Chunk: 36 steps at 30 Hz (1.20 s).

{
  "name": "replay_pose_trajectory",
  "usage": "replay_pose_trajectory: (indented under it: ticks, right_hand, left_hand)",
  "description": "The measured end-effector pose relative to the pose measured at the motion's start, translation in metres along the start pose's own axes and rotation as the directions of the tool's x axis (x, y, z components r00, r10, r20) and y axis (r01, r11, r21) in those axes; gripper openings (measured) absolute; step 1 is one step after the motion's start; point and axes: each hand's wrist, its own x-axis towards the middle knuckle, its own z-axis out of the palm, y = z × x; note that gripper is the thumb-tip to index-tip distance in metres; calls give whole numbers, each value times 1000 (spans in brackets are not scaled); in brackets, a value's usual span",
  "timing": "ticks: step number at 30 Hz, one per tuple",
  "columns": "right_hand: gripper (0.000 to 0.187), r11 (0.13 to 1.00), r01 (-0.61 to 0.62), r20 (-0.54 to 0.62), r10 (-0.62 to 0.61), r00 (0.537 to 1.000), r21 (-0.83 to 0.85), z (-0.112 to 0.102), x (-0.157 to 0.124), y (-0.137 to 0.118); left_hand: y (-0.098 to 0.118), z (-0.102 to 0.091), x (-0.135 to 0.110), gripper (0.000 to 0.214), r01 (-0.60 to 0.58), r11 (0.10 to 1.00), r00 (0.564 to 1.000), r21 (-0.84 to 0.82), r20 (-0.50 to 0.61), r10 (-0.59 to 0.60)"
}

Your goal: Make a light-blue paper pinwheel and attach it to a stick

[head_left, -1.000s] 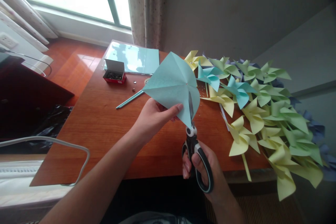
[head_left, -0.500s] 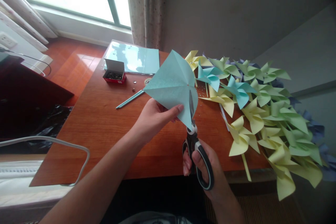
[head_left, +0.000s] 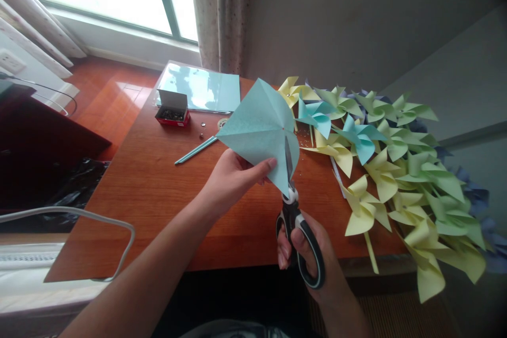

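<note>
- Pinching a creased light-blue paper sheet (head_left: 257, 121) with the left hand (head_left: 232, 173), middle of the frame.
- Gripping black-and-white scissors with metal blades (head_left: 292, 212) in the right hand (head_left: 322, 243), just below the middle.

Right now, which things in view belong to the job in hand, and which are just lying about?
In the job:
blue sheet, in the left hand
scissors, in the right hand
likely also the sticks, red box, paper pack and pinwheels

Apparently just lying about:
white cable
black plastic
</note>
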Motion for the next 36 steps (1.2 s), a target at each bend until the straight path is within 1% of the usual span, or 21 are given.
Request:
replay_pose_trajectory:
  ticks: [5,12,24,28,36]
  right_hand:
    - [47,1000,11,19,-11,1000,22,2,0,3]
    - [47,998,12,32,-14,999,54,3,1,3]
    - [45,1000,23,8,-23,1000,10,3,3,1]
    - [45,1000,17,6,-17,1000,-7,2,3,1]
    - [46,1000,10,-16,-9,1000,13,3,2,0]
  left_hand:
    - [-1,-1,0,26,-5,1000,1000,30,3,5]
    - [0,-1,0,25,1,1000,1000,26,15,-2]
    - [0,-1,-1,24,-5,1000,999,-6,35,5]
    - [-1,-1,-1,25,-7,1000,1000,10,20,7]
    - [0,0,-1,24,-11,1000,999,-7,32,11]
